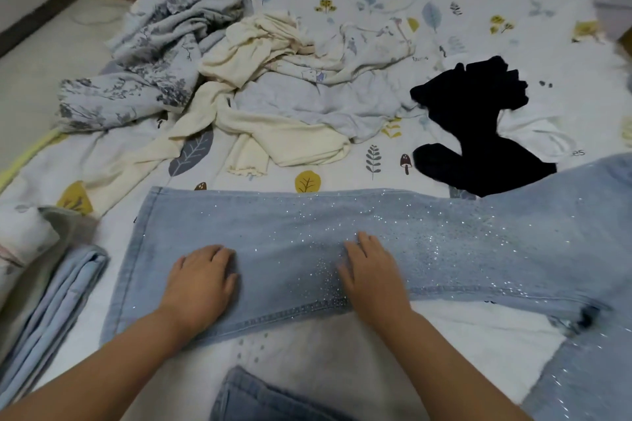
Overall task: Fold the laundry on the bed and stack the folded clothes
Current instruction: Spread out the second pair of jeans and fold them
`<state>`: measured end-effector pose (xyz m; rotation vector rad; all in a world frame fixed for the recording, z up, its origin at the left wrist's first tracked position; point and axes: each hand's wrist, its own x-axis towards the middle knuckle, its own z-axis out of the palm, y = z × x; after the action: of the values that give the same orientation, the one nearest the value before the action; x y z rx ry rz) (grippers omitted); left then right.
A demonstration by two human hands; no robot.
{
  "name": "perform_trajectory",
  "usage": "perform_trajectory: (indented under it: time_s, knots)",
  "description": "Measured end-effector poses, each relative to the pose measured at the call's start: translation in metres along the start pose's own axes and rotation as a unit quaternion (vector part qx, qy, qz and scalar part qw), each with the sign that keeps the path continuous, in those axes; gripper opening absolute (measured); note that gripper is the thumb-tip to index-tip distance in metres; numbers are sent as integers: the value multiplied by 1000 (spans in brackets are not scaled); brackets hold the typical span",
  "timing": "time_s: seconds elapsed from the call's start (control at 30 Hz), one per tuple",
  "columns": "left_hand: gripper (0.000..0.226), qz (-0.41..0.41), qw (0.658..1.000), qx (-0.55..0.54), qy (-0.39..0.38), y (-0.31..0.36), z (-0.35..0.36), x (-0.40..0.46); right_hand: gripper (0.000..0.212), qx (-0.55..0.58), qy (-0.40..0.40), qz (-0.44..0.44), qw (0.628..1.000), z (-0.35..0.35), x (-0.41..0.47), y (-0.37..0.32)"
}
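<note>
Jeans (342, 243) lie flat across the near side of the bed (342, 164). Left hand (201, 278) and right hand (371, 275) press on them, palms down, fingers straight. Smooth outward, align seams, then fold. Unfolded pile (273, 89) waits behind.

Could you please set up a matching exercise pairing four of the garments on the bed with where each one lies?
Things:
1. sparkly jeans
2. black garment
3. cream top
4. folded blue item

Places:
A. crumpled in the middle of the pile
B. at the left edge, beside a folded stack
C. spread flat under the left hand and right hand
D. on the right, beyond the jeans

Pairs: 1-C, 2-D, 3-A, 4-B
</note>
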<state>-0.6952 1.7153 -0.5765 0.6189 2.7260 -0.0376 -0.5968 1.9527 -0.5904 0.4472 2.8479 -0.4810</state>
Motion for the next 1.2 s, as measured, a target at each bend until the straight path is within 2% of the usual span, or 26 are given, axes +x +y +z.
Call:
perform_trajectory:
  time_s: [0.1, 0.17, 0.3, 0.47, 0.63, 0.77, 0.87, 1.0, 1.1, 1.2]
  knots:
    - [29, 67, 996, -50, -1, 30, -14, -14, 30, 43, 10, -7, 999, -10, -24, -3]
    - [24, 91, 992, -89, -17, 50, -20, -23, 26, 81, -7, 18, 997, -18, -43, -3]
    - [20, 147, 981, -120, -41, 83, -23, -50, 30, 115, -23, 58, 991, -32, -90, 3]
    - [29, 183, 972, -116, -90, 104, -11, -88, 35, 79, -67, 99, 990, -38, -149, 16]
    - [41, 199, 971, -48, -125, 111, 9, -117, 42, -1, -124, 90, 988, -33, -194, 40]
    - [58, 201, 966, 23, -161, 98, 27, -130, 49, -10, -129, 74, 989, -20, -213, 62]
    - [47, 220, 963, 53, -144, 93, 33, -136, 44, -32, -134, 52, 989, -8, -219, 78]
    - [47, 239, 967, -23, -79, 83, 28, -146, 60, -90, -175, 39, 980, 5, -223, 95]
    - [35, 233, 963, -36, -133, 71, 17, -160, 53, -117, -179, 23, 977, 8, -221, 101]
    - [31, 174, 962, 39, -208, 62, 3, -180, 37, -129, -189, -3, 973, -2, -215, 101]
